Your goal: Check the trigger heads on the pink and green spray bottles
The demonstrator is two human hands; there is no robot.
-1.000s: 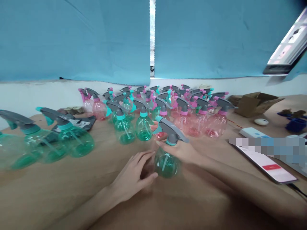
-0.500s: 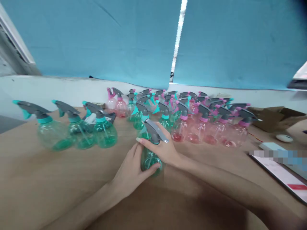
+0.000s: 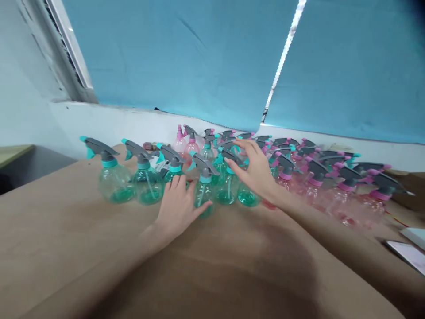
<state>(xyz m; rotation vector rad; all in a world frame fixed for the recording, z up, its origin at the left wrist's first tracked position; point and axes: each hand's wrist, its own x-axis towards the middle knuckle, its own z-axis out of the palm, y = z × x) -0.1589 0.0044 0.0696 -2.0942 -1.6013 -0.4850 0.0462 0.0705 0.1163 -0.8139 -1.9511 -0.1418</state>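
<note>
"So, where's the green trigger spray bottle (image 3: 203,191)?"
"Upright, at two o'clock from the left hand (image 3: 177,204)."
"Gripped?"
"Can't tell — that hand's half curled at its side, thumb (image 3: 204,207) across the front. Two more green bottles (image 3: 146,188) stand on the counter (image 3: 83,248) at ten o'clock."
"And the right hand (image 3: 255,170)?"
"Spread wide — near another sprayer head (image 3: 231,156)."

1 head camera, looking forward and down, sitting near the table (image 3: 66,248), facing spray bottles (image 3: 114,182) and curtain (image 3: 182,57)
</note>
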